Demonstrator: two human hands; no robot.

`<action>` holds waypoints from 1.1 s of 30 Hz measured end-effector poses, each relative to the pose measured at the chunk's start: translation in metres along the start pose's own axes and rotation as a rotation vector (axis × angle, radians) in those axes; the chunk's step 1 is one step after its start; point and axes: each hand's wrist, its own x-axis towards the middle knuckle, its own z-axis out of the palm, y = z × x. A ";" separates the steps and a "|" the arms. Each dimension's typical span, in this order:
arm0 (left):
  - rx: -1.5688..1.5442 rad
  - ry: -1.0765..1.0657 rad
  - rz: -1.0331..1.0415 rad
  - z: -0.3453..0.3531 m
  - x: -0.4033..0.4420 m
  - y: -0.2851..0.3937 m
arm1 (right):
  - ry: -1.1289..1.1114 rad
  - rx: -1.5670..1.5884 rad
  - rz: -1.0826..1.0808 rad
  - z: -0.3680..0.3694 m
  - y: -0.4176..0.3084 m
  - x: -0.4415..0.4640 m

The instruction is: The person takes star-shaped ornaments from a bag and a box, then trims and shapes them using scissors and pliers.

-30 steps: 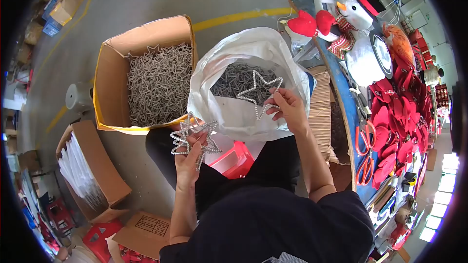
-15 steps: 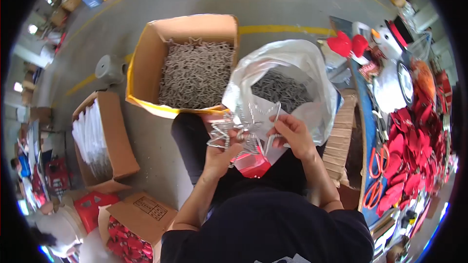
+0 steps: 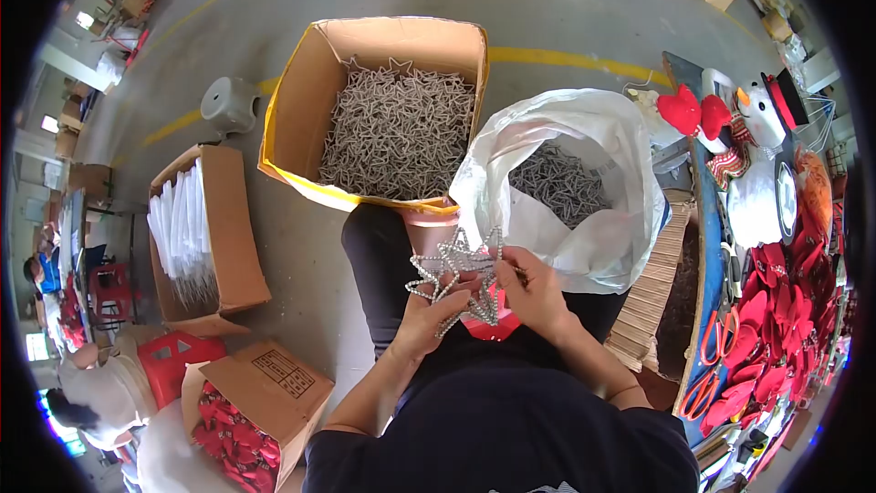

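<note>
Overlapping between the two hands, several silvery beaded star frames (image 3: pixel 445 267) are gathered in the left hand (image 3: pixel 429 321), its grip closed round their near part. The bunch's right side is met by the right hand (image 3: pixel 534 292), whose grip is closed on it at the fingertips; how many frames are pinched there cannot be told. The bunch is held just beside the near-left rim of a white plastic bag (image 3: pixel 497 132), in which darker-looking stars (image 3: pixel 561 184) are piled. At the bag's left, a heap of stars (image 3: pixel 401 132) is contained in an open cardboard box (image 3: pixel 392 36), its near edge marked in yellow. Along the left edge of a blue desk (image 3: pixel 684 76), red-handled scissors (image 3: pixel 703 392) are laid; beside them red petal-shaped pieces (image 3: pixel 771 324) are heaped, and near the far-left corner a snowman figure (image 3: pixel 763 117) is set. On the floor (image 3: pixel 301 219), white strips (image 3: pixel 185 228) are stacked in a carton (image 3: pixel 235 228).
</note>
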 end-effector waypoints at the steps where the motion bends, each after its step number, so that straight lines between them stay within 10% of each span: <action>1: 0.043 0.030 -0.019 -0.004 0.002 -0.001 | 0.054 -0.155 -0.158 0.006 0.003 0.002; 17: 0.428 0.226 0.603 -0.040 0.179 0.166 | 0.252 0.017 0.208 -0.073 0.025 0.028; 22: 0.091 0.040 0.448 -0.065 0.307 0.198 | 0.314 -0.060 0.299 -0.109 0.050 0.070; 25: -0.260 0.433 0.026 -0.153 0.378 0.168 | 0.297 -0.378 0.100 -0.122 0.103 0.134; 27: -0.193 0.504 0.025 -0.207 0.407 0.136 | 0.055 -0.667 0.373 -0.127 0.177 0.199; 29: -0.002 0.609 0.086 -0.230 0.419 0.105 | 0.100 -0.711 0.036 -0.112 0.228 0.234; 33: 0.589 0.570 0.087 -0.177 0.391 0.120 | -0.057 -0.930 0.122 -0.096 0.273 0.280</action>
